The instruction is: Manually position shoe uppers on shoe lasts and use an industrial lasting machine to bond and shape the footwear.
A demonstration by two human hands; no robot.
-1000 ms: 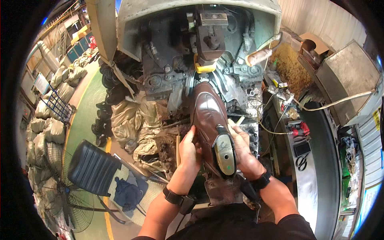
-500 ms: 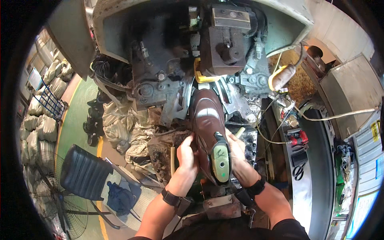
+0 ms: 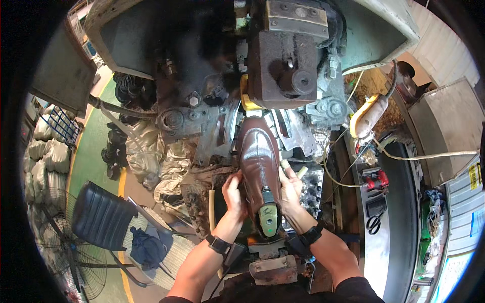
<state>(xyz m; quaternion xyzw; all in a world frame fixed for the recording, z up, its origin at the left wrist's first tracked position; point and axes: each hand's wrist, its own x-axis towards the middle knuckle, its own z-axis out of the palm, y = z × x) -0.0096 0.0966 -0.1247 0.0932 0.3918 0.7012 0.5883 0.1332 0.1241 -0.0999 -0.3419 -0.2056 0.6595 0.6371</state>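
Observation:
A dark brown leather shoe upper [image 3: 256, 156] sits stretched over a shoe last [image 3: 268, 220], whose green top with a round hole shows at the heel end. Its toe points away from me, up against the metal jaw plates of a machine [image 3: 283, 65]. My left hand [image 3: 233, 196] is closed along the shoe's left side near the heel. Opposite it, my right hand [image 3: 291, 191] grips the right side. The shoe hides some of the fingers of both hands.
Dusty metal plates [image 3: 177, 121] flank the shoe. At right hang a yellow-and-grey handheld device [image 3: 367, 116] and its cable. Scissors [image 3: 374, 224] and a red tool [image 3: 376, 180] lie on a side shelf. A black chair [image 3: 98, 214] and a fan [image 3: 65, 247] stand at left.
The shoe has swung slightly, its heel end going left and toward me, and more of its front upper shows. Both hands keep their hold. The whole view has shifted a little.

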